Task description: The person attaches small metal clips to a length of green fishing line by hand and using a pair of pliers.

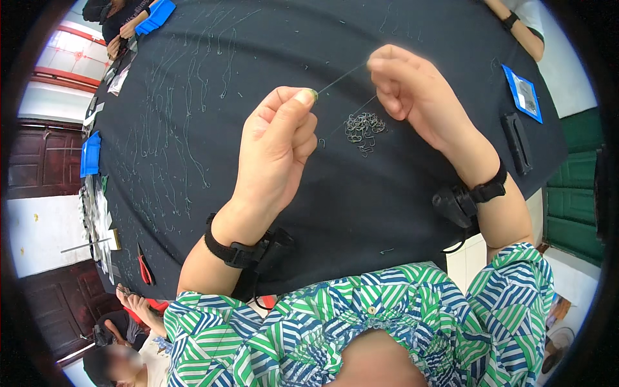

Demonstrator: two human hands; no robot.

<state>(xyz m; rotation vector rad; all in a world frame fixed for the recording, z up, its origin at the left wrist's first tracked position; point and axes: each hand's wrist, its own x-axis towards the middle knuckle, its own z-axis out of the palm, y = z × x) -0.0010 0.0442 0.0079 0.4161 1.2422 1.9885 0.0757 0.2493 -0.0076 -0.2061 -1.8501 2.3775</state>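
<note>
My left hand point(277, 132) is closed, with thumb and forefinger pinched on a dark green fishing line point(343, 79). A small greenish bit shows at the thumb tip; whether a hook sits inside the pinch is hidden. The line runs taut up to the right, into the fingertips of my right hand point(412, 90), which are curled together on it. Both hands are raised above the black cloth. Below and between them lies a pile of small metal fish hooks point(365, 131), with a single hook point(322, 142) apart to its left.
Several thin lines with hooks point(188, 116) are spread over the black tablecloth point(361, 213) on the left. Red-handled pliers point(145, 267) lie near the left edge. At right are a black case point(516, 143) and a blue-edged packet point(523, 93). Other people sit around the table.
</note>
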